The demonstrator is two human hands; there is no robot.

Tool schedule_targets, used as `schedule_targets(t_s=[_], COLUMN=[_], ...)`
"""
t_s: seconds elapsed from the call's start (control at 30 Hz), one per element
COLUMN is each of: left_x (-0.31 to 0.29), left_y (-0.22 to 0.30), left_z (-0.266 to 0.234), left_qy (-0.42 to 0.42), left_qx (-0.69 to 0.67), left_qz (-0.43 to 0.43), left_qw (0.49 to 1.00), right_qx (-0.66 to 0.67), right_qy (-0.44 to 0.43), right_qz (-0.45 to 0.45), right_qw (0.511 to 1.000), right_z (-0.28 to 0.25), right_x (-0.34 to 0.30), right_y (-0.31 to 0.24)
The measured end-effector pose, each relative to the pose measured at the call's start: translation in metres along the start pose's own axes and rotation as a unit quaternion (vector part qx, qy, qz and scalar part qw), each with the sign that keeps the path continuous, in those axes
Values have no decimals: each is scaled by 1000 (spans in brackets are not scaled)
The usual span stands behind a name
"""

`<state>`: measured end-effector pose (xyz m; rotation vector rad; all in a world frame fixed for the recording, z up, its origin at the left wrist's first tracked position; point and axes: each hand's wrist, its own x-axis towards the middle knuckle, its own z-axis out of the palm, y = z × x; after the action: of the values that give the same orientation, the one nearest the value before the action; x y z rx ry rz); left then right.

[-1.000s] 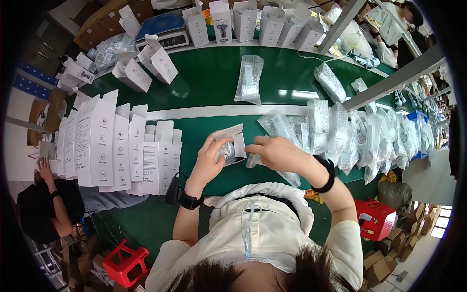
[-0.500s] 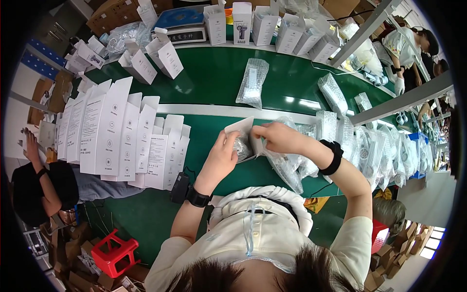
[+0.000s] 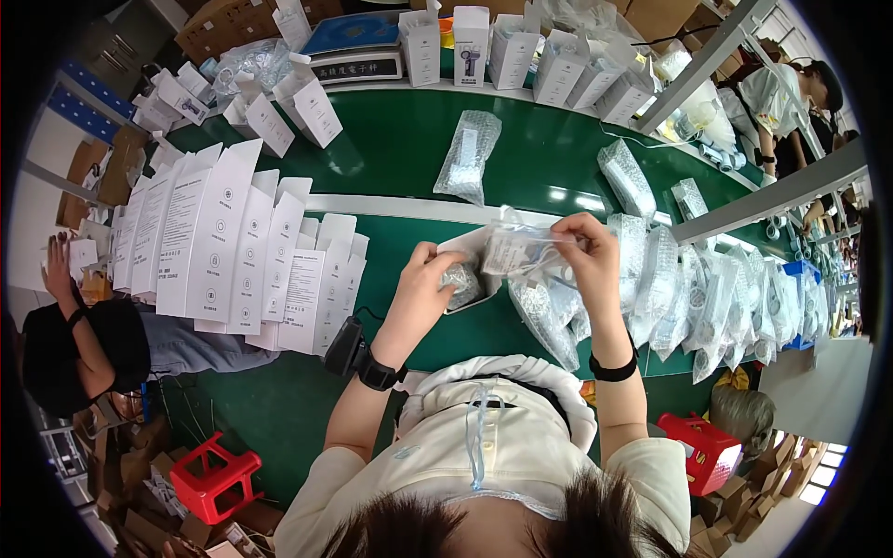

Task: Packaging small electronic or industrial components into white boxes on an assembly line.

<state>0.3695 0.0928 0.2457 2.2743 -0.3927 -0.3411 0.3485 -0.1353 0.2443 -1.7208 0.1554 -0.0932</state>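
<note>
From my end, the left hand (image 3: 424, 285) curls over the left side of an open white cardboard box (image 3: 469, 241), its grip closed on it; I can't tell whether its fingertips press the clear bubble-wrapped bundle (image 3: 458, 283) inside. The right hand (image 3: 593, 255) pinches the right end of a flat clear plastic pouch (image 3: 513, 255), whose free end overlaps the box's right edge above the glossy green bench (image 3: 398, 229). I'd worry that a loose pinch could drop the slick pouch, or a snag could tip the box.
</note>
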Motion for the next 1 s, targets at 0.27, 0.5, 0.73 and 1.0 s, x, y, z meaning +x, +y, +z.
schedule_targets(t_s=[0.27, 0.5, 0.73, 1.0], left_x=[5, 8, 13, 14], left_y=[1, -2, -8, -7], left_z=[1, 1, 0, 0], left_qy=[-6, -19, -45, -58], left_qx=[-7, -21, -27, -48], left_qz=[18, 26, 7, 3], left_qw=[1000, 999, 999, 997], right_qx=[-147, 169, -35, -80], right_qy=[-74, -16, -76, -96], right_qz=[-105, -97, -176, -200], right_qw=[981, 981, 981, 972], right_z=[-38, 45, 66, 64], right_x=[4, -7, -18, -13], right_y=[6, -4, 35, 32])
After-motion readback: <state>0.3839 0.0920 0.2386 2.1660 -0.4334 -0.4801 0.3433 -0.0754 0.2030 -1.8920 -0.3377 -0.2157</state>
